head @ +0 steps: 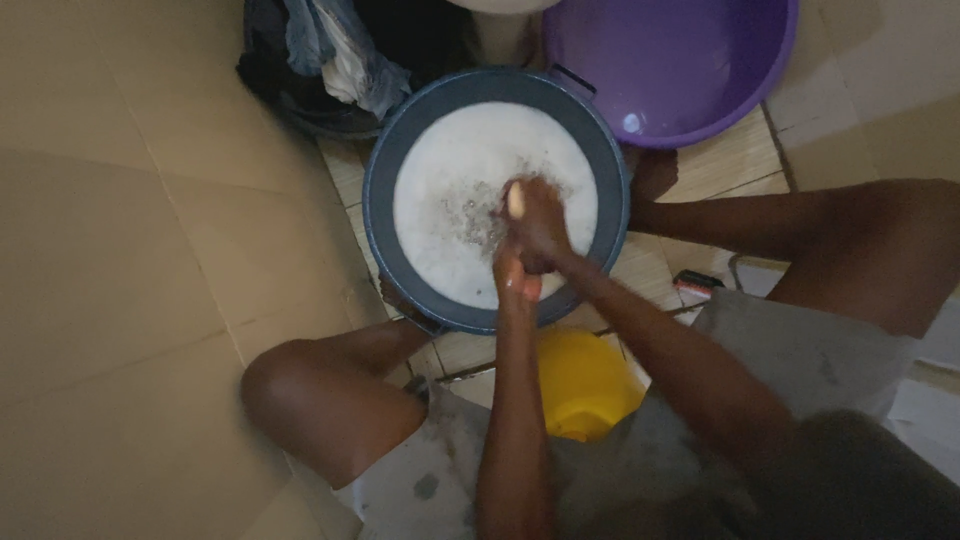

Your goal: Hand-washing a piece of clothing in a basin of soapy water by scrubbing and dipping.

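Observation:
A dark grey round basin (385, 190) full of white soapy foam sits on the tiled floor in front of me. Both my hands are pressed together over the foam near the basin's right middle. My right hand (538, 222) is closed around a small pale lump, seemingly a bar of soap (516, 200), whose tip shows at its top. My left hand (512, 275) is clenched just below and against the right one. Whether cloth lies under the foam is hidden.
An empty purple basin (680, 60) stands at the back right. A dark tub with crumpled clothes (330, 50) is at the back left. A yellow stool or bucket (583, 385) is between my knees. A small red-and-black object (697, 285) lies right.

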